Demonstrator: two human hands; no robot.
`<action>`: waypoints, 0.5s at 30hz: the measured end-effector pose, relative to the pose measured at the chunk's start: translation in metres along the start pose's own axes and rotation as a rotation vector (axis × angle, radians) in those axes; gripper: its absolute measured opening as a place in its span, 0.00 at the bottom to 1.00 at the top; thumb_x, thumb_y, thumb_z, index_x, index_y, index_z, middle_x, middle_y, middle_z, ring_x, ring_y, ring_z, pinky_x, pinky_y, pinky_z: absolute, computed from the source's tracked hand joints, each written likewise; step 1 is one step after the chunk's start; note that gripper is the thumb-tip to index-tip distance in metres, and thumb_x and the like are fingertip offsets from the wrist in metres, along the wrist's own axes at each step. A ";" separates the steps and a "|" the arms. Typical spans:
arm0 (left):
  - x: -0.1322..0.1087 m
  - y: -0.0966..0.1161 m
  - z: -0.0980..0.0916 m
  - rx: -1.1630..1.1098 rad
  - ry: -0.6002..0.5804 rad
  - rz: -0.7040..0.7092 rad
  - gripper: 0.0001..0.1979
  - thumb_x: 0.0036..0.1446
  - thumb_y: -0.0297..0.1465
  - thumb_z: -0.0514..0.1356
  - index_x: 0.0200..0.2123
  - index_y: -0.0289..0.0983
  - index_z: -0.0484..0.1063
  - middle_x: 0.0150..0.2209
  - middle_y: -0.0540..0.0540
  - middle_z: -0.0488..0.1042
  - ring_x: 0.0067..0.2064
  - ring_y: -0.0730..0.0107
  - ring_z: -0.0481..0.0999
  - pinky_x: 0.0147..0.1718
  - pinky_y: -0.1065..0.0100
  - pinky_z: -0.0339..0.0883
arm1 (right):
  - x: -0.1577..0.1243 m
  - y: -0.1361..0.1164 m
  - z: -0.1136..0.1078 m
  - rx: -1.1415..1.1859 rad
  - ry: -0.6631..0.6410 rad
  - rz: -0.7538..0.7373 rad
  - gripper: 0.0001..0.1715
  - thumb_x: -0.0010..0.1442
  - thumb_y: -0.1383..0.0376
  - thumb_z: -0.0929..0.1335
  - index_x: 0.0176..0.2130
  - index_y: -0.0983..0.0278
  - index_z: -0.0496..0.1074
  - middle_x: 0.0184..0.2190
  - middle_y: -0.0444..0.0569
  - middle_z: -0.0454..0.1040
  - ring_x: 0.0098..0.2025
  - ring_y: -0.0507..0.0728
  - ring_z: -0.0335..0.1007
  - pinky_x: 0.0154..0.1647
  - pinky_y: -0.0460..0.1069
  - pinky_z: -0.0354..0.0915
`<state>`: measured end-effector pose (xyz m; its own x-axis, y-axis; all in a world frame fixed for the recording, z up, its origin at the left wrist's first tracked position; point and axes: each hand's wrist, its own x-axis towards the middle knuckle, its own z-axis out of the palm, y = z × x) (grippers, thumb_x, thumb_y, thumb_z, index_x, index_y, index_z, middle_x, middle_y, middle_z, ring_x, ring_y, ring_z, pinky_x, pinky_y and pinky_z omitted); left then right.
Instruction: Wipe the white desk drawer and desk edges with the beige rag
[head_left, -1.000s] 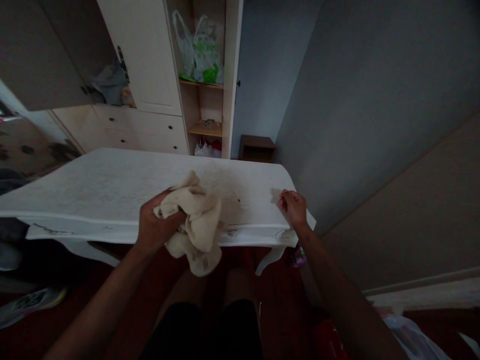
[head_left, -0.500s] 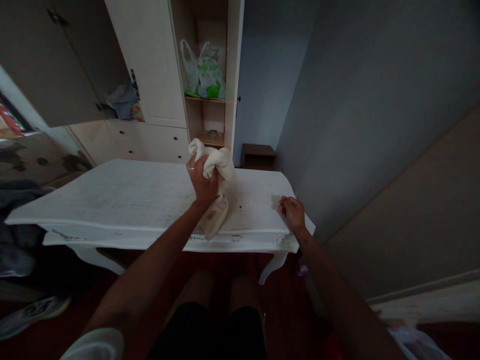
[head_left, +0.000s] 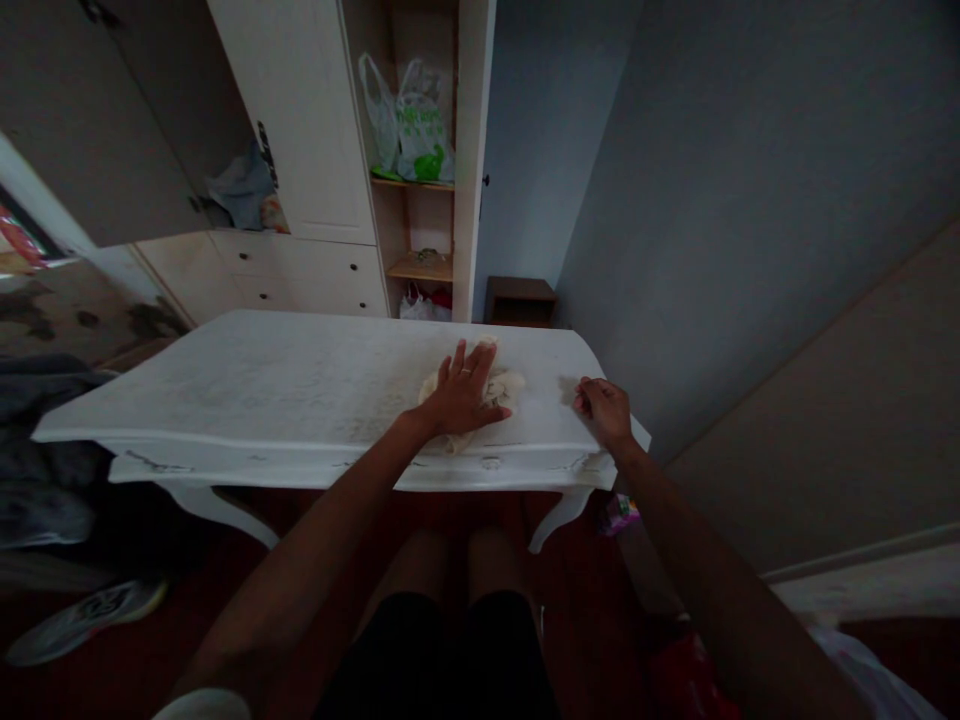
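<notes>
A cream cloth (head_left: 508, 387) lies bunched on the white table (head_left: 300, 370), right of the table's middle. My left hand (head_left: 463, 388) rests flat on top of it, fingers spread, covering much of the cloth. A ring shows on one finger. Close to the table's right end, my right hand (head_left: 606, 408) is closed, its curled fingers against the tabletop. The inside of that fist is hidden, so I cannot make out whether anything is in it. Grey smudges mark the tabletop left of the cloth.
Behind the table stands a white wardrobe (head_left: 315, 200) with a plastic bag (head_left: 424, 135) on an open shelf. A small brown cabinet (head_left: 521, 287) is in the corner. The grey wall (head_left: 750, 220) runs along the right. A shoe (head_left: 90, 620) lies on the floor at left.
My left hand has come down from above the table with the cloth, moving right, and has spread from a grip to flat. My right hand stays closed at the table's right end.
</notes>
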<state>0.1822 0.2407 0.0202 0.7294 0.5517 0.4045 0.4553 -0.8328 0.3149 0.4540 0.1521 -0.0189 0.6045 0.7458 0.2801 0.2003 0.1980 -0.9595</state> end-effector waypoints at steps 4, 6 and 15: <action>-0.022 0.016 -0.025 -0.093 0.218 -0.045 0.44 0.54 0.50 0.62 0.67 0.35 0.52 0.69 0.30 0.48 0.71 0.39 0.35 0.64 0.38 0.35 | 0.000 -0.002 0.000 -0.054 -0.014 -0.008 0.22 0.51 0.49 0.70 0.24 0.65 0.71 0.16 0.45 0.69 0.18 0.50 0.59 0.20 0.46 0.55; -0.045 0.028 -0.037 -0.202 0.338 -0.053 0.34 0.58 0.45 0.60 0.63 0.36 0.60 0.66 0.32 0.57 0.70 0.47 0.49 0.64 0.45 0.46 | 0.000 -0.001 0.001 -0.063 -0.037 -0.008 0.21 0.52 0.49 0.70 0.24 0.65 0.71 0.17 0.46 0.70 0.19 0.50 0.60 0.20 0.46 0.56; -0.201 0.050 0.035 -1.365 -0.039 -0.801 0.21 0.49 0.40 0.70 0.43 0.33 0.77 0.40 0.38 0.79 0.42 0.58 0.79 0.44 0.64 0.72 | 0.003 0.010 0.004 -0.360 -0.157 -0.133 0.18 0.58 0.54 0.66 0.26 0.64 0.71 0.19 0.45 0.72 0.22 0.52 0.65 0.27 0.47 0.60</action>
<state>0.0766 0.0867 -0.0751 0.5575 0.7905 -0.2535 -0.0547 0.3397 0.9389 0.4544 0.1585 -0.0274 0.4357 0.8222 0.3663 0.5427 0.0847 -0.8356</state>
